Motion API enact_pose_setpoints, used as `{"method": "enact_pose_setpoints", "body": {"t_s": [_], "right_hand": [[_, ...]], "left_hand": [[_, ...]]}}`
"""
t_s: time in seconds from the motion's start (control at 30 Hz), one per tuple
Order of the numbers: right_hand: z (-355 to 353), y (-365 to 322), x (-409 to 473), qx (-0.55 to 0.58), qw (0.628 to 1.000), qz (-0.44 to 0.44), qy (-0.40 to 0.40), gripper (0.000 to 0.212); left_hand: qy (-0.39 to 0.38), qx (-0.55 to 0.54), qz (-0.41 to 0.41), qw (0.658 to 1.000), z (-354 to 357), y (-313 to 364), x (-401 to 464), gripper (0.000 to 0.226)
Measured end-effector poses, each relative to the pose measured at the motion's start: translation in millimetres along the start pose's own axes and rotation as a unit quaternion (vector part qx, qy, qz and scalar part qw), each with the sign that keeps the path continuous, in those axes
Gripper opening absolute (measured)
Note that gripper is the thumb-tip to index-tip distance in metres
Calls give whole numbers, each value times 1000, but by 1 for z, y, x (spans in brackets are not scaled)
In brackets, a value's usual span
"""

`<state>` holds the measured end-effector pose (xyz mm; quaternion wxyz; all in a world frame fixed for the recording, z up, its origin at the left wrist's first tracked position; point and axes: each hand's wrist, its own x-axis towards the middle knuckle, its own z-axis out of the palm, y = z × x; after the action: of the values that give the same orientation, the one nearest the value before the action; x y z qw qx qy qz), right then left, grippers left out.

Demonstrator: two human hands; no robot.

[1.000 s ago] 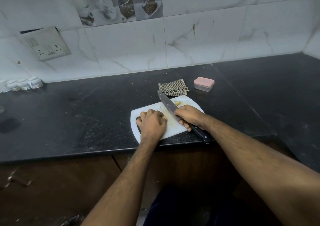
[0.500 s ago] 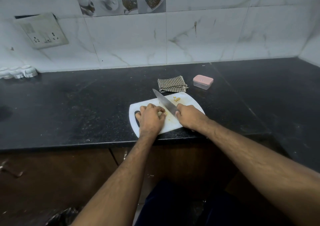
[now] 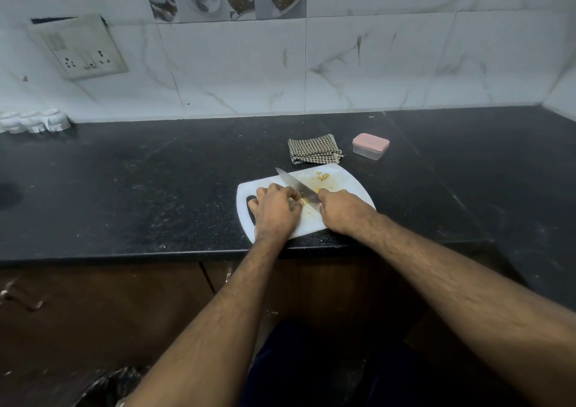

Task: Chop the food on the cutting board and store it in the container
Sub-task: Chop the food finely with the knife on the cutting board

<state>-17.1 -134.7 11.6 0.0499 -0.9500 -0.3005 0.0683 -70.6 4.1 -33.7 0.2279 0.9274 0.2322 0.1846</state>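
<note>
Knife [image 3: 297,186] handle hidden in right hand [image 3: 344,212]; food [image 3: 304,201] mostly covered.

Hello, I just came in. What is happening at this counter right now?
A person is chopping small yellowish food on a white cutting board at the edge of a black counter. The right hand holds a kitchen knife, and the left hand steadies the food beside the blade. A few cut pieces lie farther back. The pink-lidded container sits closed behind, next to a checked cloth.
</note>
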Motion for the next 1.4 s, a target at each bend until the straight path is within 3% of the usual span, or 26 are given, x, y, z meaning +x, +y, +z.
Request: {"method": "enact_pose_setpoints", "body": {"t_s": [0.37, 0.6, 0.77, 1.23, 1.4], "right_hand": [[-8, -11, 10, -19, 997, 10, -78, 43], [4, 1, 1, 21, 1000, -4, -6, 24], [5, -1, 0, 5, 1000, -15, 4, 18], [-7, -15, 7, -28, 997, 2, -74, 45], [-7, -11, 6, -14, 997, 1, -73, 41]], "left_hand": [[5, 3, -1, 1000, 3, -2, 1, 15], [3, 0, -1, 1000, 3, -2, 3, 17], [5, -5, -4, 1000, 2, -2, 2, 17], [11, -24, -9, 1000, 2, -2, 1, 17], [19, -33, -18, 999, 3, -4, 0, 18]]}}
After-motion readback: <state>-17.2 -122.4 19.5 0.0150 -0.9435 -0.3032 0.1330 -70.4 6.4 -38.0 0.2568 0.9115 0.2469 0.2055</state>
